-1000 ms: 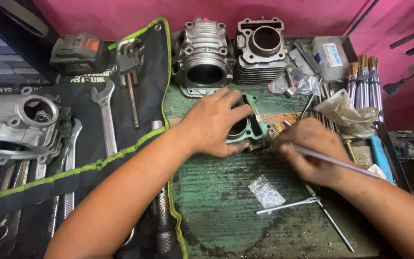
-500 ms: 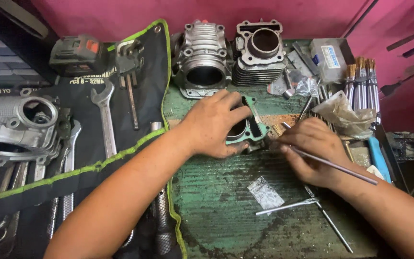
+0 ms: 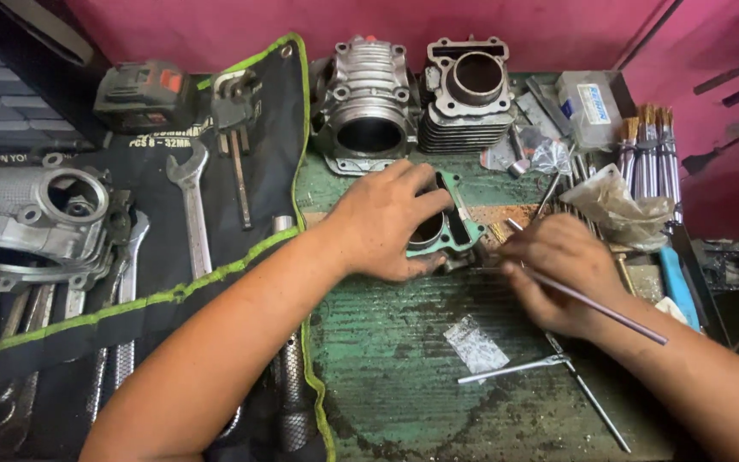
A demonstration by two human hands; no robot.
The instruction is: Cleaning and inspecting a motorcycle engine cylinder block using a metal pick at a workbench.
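Head view: left hand point(image 3: 384, 224) grips green gasket point(image 3: 457, 228) beside cylinders point(image 3: 416, 103).

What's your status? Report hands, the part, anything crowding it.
Left hand clamped over green gasket on the part beneath. Right hand gripping thin rod, tip at gasket edge. Small plastic bag and T-handle tool lie just below.

1 head view, close, looking down at the workbench point(image 3: 404, 376).

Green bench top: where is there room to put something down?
Bare green bench top lies between the tool roll edge, the left hand and the small plastic bag. It is crowded behind, around both cylinders and the brushes.
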